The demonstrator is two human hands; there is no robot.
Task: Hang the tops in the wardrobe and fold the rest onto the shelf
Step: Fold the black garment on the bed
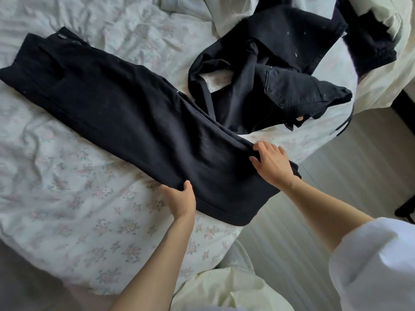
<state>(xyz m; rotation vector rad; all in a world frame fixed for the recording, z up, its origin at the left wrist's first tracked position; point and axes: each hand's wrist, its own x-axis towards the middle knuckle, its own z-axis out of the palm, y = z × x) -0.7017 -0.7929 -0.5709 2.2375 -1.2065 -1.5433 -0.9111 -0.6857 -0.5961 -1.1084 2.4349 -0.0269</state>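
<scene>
Black trousers (125, 104) in both hands

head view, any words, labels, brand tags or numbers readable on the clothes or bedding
None: no readable text shows anywhere in the head view.
Black trousers held by the left hand and right hand: plain dark cloth, no label showing.
Crumpled black garments: only pale lint specks, no lettering.
Bedsheet: small floral print only, no words.
</scene>
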